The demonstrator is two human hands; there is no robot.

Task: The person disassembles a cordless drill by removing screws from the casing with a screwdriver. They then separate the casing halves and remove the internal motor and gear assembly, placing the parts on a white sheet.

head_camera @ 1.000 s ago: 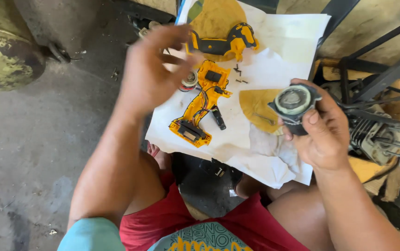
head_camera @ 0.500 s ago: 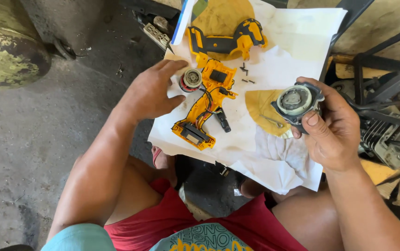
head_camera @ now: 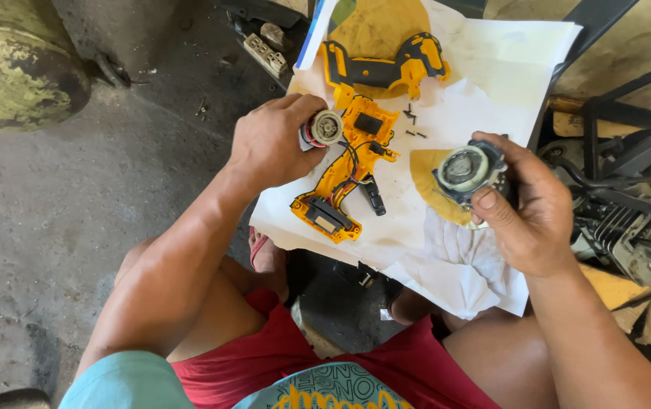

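Lifted off the paper since half a second ago, the left hand [head_camera: 269,144] now holds the small motor [head_camera: 323,127] clear of the open yellow drill shell [head_camera: 344,170]; before, it was down on that shell with the motor under its fingers. Its fingers are curled tight around the motor's body, the round end face turned up toward the camera. The right hand [head_camera: 526,208] has hardly shifted: its fingers and thumb are closed around the grey round gear housing [head_camera: 465,170], open face up, held just above the paper.

By the look of it, the step in hand is pairing these two parts, with the drill taken apart. Bringing them together would call for turning the motor's end toward the housing's open face and lining the two up squarely.

Just beyond the left fingertips lies the shell half with its red and black wires, and a small black part [head_camera: 372,195] beside it. Farther out is the other shell half [head_camera: 382,67], and a few loose screws [head_camera: 413,123] lie between the hands, easy to knock. All of it rests on white paper [head_camera: 492,68]. Right of the right hand stands a small engine [head_camera: 628,235].
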